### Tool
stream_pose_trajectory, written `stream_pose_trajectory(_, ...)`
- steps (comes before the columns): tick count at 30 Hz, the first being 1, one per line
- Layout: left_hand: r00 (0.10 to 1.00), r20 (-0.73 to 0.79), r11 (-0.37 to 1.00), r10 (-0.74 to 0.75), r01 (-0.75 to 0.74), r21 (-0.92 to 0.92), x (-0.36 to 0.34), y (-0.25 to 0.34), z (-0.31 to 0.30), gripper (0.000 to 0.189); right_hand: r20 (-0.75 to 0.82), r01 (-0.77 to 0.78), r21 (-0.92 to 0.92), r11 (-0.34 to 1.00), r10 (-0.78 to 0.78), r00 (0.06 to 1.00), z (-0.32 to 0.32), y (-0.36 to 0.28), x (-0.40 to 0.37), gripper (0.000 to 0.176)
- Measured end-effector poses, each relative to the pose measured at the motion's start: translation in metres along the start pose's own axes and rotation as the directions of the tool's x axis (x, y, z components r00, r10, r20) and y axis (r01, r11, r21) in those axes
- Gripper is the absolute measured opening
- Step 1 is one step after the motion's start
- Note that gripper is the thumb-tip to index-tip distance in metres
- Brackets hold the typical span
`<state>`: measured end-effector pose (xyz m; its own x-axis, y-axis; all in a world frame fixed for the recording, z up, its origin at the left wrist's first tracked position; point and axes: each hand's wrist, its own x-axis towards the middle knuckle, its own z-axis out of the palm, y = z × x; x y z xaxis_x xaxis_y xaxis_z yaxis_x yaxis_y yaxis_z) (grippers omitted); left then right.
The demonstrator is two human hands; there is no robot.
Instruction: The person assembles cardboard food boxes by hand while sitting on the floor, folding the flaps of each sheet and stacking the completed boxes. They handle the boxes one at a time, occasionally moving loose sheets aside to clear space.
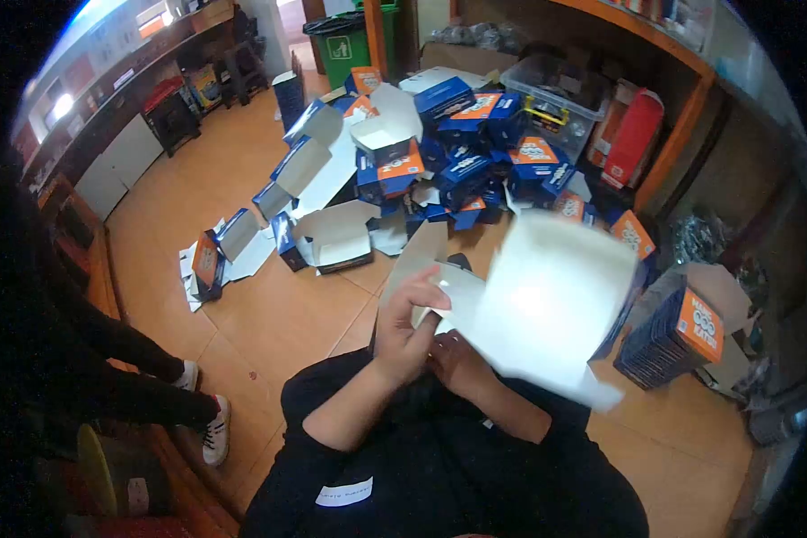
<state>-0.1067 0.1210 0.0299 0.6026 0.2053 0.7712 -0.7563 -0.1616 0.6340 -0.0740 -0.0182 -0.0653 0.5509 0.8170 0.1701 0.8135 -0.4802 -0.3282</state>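
A partly folded cardboard box (551, 296), white inside, is held up over my lap and blurred at its right side. My left hand (410, 325) is closed in a pinch on the left part of the box, thumb and fingers curled at its flap. Just below, my right hand (462, 363) is closed at the box's lower edge, its fingertips partly hidden. A stack of flat blue-and-orange boxes (668, 345) stands upright on the floor to the right.
Ahead lies a big heap of folded blue-and-orange boxes (466, 170), with open white-lined ones (336, 242) nearer. Behind are a clear plastic bin (556, 99) and a green trash bin (345, 58). Another person's legs (143, 394) stand at left, near a wooden ledge.
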Motion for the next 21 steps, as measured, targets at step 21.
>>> stream_pose_trajectory(21, 0.8, 0.292, 0.846, -0.524, 0.528, 0.07, -0.076, -0.072, -0.012, 0.009, -0.206, 0.017, 0.093, 0.996, 0.003, 0.979, -0.235, -0.003, -0.114, 0.041)
